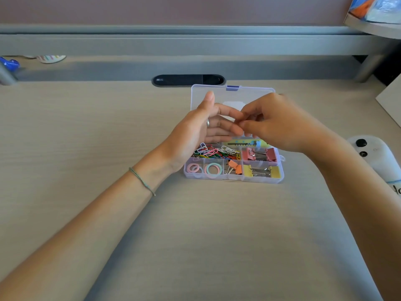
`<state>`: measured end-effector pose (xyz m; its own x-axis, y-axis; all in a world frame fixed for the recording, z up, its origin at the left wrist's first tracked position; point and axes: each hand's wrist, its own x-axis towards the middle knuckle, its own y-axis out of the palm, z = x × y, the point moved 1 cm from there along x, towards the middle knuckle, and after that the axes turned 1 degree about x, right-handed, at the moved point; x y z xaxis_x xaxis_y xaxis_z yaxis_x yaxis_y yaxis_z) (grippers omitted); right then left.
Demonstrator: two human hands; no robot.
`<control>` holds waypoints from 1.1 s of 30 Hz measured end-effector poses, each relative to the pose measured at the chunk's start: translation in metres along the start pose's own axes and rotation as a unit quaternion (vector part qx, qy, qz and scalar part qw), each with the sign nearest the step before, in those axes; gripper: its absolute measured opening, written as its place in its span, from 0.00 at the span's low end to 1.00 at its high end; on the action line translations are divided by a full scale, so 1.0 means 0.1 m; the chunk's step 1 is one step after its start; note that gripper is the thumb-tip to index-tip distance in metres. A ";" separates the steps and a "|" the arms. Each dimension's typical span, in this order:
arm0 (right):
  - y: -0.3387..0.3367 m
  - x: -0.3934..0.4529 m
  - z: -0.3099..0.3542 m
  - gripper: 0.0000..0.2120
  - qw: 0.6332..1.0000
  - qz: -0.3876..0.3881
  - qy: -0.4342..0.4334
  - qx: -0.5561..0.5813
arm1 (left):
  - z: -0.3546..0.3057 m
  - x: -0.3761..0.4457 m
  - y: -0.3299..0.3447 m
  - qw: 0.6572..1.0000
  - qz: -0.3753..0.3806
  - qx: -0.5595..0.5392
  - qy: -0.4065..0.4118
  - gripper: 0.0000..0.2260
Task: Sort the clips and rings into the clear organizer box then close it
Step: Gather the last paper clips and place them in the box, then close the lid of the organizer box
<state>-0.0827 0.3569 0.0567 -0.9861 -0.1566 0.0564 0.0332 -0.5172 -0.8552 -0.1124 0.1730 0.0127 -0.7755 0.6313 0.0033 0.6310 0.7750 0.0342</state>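
The clear organizer box [234, 180] lies on the desk with its lid [256, 95] standing up at the back. Its compartments hold coloured paper clips [214, 153], pink and teal rings [213, 170], pink binder clips [258, 154], orange binder clips [234, 167] and yellow binder clips [260, 171]. My left hand [195, 131] hovers over the box's back left, palm turned right, fingers spread. My right hand [280, 122] hangs over the back right, its fingertips pinched together against my left fingertips. Whether anything sits in that pinch is hidden.
A black cable slot [187, 80] is set into the desk just behind the box. A white device with black buttons [373, 153] lies at the right edge, with a white sheet [390, 101] behind it. A grey partition rail [195, 44] runs along the back.
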 end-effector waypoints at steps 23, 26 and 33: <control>0.38 -0.01 0.26 0.06 0.998 -0.036 -0.049 -0.011 | -0.11 -0.27 -0.44 0.890 -0.061 0.450 0.045 0.08; 0.26 0.01 0.21 0.06 0.998 -0.058 -0.033 -0.002 | -0.12 -0.28 -0.45 0.895 -0.048 0.442 0.040 0.07; 0.06 0.01 0.10 0.07 0.995 -0.098 -0.003 0.014 | -0.13 -0.28 -0.42 0.888 -0.051 0.456 0.035 0.05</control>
<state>-0.0816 0.3451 0.0565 -0.9732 -0.0556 0.2233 -0.1543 -0.5620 -0.8126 -0.1177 0.1228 0.0239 -0.8087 0.5780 0.1093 0.2862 0.5489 -0.7854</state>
